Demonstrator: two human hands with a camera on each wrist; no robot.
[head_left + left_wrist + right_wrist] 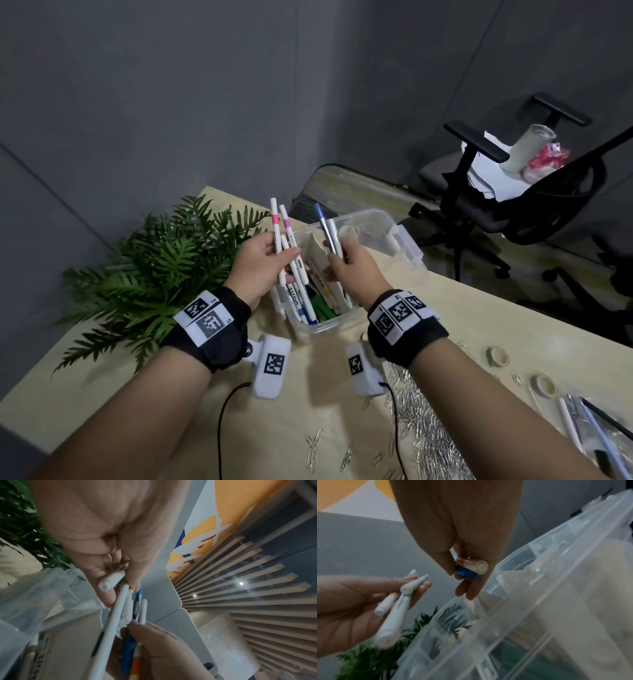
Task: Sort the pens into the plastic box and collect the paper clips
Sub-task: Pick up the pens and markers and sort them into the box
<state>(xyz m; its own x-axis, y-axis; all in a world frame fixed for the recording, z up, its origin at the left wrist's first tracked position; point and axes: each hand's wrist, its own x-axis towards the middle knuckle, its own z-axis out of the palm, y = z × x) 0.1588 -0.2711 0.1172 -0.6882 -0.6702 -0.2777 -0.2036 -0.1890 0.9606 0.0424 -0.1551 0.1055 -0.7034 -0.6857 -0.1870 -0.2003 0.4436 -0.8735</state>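
The clear plastic box [407, 245] stands on the table and holds several pens [308, 303] in its near end. My left hand [281, 251] grips three white pens with pink bands [286, 224] upright over the box's left side. My right hand [337, 255] grips a blue pen [323, 222] and a white pen together over the box's middle. The left wrist view shows the left hand [120, 584] round the white pens [118, 605]. In the right wrist view the right hand [467, 578] pinches the blue and the orange-banded pen ends [476, 567]. Paper clips [431, 435] lie heaped on the table, near right.
A fern plant [154, 270] sits left of the box. Two tape rings [498, 356] and a tray with more pens [589, 435] lie at the right. Loose clips [313, 445] are scattered near the front. An office chair [513, 192] stands beyond the table.
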